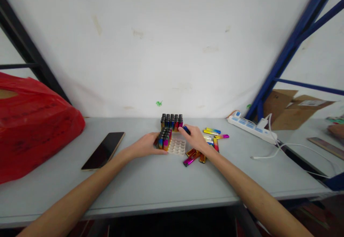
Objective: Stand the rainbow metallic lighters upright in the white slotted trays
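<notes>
Head camera view: seen from where I stand, a worker fills a pale pocketed tray with lighters at a grey workbench, the tray sitting at the center of the frame. The left hand curves around the tray's left side, thumb stretched along the near edge; how firmly it presses, I cannot tell. The right hand pinches a dark blue lighter between thumb and fingers above the tray's right side.

The job looks partway along: upright multicolored lighters occupy the tray's left part, while pockets at its right show bare. Just behind, a block of black-topped lighters stands in tight rows; its base is hidden. Still unplaced, loose metallic lighters lie scattered right of center.

At far left, a red plastic bag bulges, tan material showing at its upper part. At right, a cardboard box has raised flaps, its contents out of sight.
</notes>
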The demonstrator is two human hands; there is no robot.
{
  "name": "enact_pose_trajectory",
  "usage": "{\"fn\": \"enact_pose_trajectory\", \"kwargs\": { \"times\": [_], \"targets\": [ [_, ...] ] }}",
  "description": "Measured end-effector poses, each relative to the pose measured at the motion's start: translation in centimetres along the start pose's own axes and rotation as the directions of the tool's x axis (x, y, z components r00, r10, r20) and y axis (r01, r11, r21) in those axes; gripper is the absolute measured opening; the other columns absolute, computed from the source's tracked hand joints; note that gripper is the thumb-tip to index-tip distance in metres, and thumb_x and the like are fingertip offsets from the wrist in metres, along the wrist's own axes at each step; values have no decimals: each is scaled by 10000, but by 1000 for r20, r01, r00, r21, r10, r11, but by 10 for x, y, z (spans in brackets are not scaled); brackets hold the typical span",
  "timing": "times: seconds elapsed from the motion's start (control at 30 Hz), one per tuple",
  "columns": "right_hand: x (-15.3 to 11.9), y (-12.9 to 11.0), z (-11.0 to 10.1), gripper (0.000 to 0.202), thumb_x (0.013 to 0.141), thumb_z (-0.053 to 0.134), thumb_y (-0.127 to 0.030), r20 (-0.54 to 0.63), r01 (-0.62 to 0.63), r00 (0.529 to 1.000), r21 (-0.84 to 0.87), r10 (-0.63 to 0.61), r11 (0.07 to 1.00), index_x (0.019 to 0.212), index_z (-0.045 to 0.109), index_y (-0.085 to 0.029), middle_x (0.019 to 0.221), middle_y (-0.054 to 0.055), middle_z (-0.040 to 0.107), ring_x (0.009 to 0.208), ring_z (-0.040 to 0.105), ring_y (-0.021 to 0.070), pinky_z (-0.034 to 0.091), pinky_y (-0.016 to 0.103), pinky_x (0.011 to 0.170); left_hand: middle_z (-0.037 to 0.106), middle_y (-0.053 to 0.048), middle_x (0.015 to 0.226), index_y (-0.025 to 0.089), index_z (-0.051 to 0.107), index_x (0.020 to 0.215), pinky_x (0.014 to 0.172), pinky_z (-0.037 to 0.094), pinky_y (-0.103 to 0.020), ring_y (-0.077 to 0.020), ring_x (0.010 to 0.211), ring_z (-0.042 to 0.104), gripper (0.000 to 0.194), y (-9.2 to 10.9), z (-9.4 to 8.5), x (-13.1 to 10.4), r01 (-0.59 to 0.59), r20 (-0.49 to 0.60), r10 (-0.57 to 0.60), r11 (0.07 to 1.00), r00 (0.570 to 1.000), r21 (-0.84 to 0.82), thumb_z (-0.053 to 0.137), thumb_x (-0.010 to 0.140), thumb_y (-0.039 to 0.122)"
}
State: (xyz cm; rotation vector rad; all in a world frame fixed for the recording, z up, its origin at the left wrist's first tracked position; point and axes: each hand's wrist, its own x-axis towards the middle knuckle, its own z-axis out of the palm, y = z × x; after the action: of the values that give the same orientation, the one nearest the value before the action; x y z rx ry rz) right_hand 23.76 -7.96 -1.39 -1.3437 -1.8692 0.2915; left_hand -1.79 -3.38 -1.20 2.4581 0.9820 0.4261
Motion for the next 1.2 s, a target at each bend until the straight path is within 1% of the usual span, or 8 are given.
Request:
{"fn": "enact_pose_trajectory", "kwargs": {
  "times": [0.1,0.27,0.4,0.57,0.9,1.03,1.13,1.2],
  "targets": [
    [0,1,-3,341,1063,377,-460,104,83,991,-13,-81,996,954,572,-203,861,15,648,776,555,172,396,275,727,731,-116,1197,180,661,1204,911,521,-382,-336,1057,673,731,0,0,0,-4,5,4,1000,1000,-9,799,669,659],
    [-2,1,-2,361,1087,346,-439,162,238,963,-127,-216,963,910,554,-203,904,59,622,852,561,194,427,297,815,714,-124,1245,182,643,1236,961,511,-396,-345,1109,665,741,2,0,0,-18,0,18,1000,1000,0,798,687,655],
    [-3,0,1,422,1089,334,-487,152,184,975,-154,-161,971,844,539,-210,773,24,593,720,533,178,403,285,725,714,-116,1251,186,643,1240,976,504,-394,-344,1125,665,730,0,2,0,-37,-4,37,999,999,3,796,696,650],
    [-1,1,6,426,1070,382,-530,107,159,983,-92,-149,983,851,549,-204,804,32,646,734,568,177,391,274,705,710,-129,1250,174,634,1256,973,503,-397,-346,1127,663,768,-3,3,0,-43,-15,43,999,999,26,794,694,672],
    [10,7,17,301,1029,562,-401,130,187,976,-104,-173,977,828,596,-180,769,23,664,676,553,154,370,253,661,722,-111,1235,185,640,1238,956,521,-385,-341,1110,674,730,0,2,-1,-32,-17,32,999,999,19,798,696,647],
    [12,8,20,247,1024,590,-342,200,220,960,-119,-194,968,849,628,-171,810,35,685,726,592,157,403,254,701,731,-109,1212,187,650,1221,948,526,-390,-335,1080,680,730,-1,2,0,-37,-25,37,999,999,20,787,690,668],
    [11,3,15,254,1010,611,-371,215,240,957,-204,-196,949,877,657,-159,869,73,701,825,625,193,438,286,771,736,-103,1192,193,662,1200,933,528,-387,-330,1060,685,704,-1,1,0,-43,-19,43,999,999,26,781,696,670],
    [9,0,5,281,1010,601,-420,241,278,945,-234,-221,932,971,678,-153,951,93,713,879,639,208,455,302,808,734,-105,1194,190,668,1197,937,525,-389,-330,1062,682,692,-1,1,-1,-38,-10,39,999,999,32,775,706,665]
  ]
}}
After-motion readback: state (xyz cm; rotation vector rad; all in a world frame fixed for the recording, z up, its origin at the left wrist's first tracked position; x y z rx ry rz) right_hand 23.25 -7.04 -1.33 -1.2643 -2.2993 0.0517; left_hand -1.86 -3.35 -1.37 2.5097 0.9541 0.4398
